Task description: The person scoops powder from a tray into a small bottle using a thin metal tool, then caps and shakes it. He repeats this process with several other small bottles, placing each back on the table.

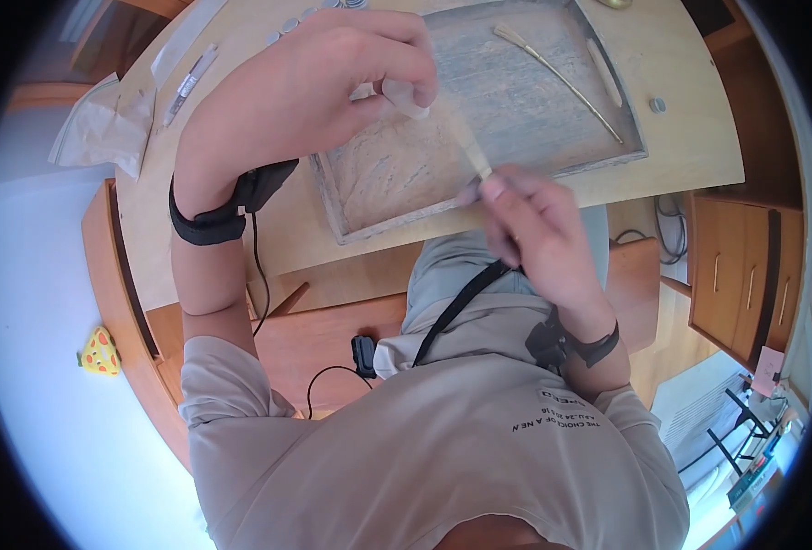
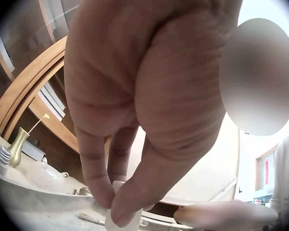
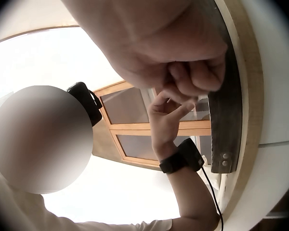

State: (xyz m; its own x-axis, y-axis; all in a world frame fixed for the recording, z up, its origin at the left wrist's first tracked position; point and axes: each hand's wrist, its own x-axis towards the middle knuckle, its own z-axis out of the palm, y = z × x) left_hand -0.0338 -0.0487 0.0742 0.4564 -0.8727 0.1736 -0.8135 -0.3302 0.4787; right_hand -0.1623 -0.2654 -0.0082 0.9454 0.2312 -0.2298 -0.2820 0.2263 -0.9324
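In the head view my left hand [image 1: 319, 87] pinches a small translucent white block [image 1: 406, 101] between thumb and fingertips, above the left part of a grey, dusty wooden tray [image 1: 406, 218]. The left wrist view shows thumb and fingers closed on the same pale block [image 2: 120, 222]. My right hand [image 1: 539, 229] curls round the handle of a brush with pale bristles [image 1: 466, 147], blurred, over the tray's near edge. Its bristles point up and left towards the block. From the right wrist, curled fingers [image 3: 192, 74] show, while the brush is hidden.
A thin gold-handled brush [image 1: 562, 81] lies in the tray's right part. Small lidded jars [image 1: 291, 25] stand behind my left hand, and one grey lid [image 1: 657, 105] sits right of the tray. At left are a pen [image 1: 189, 84] and a plastic bag [image 1: 108, 124].
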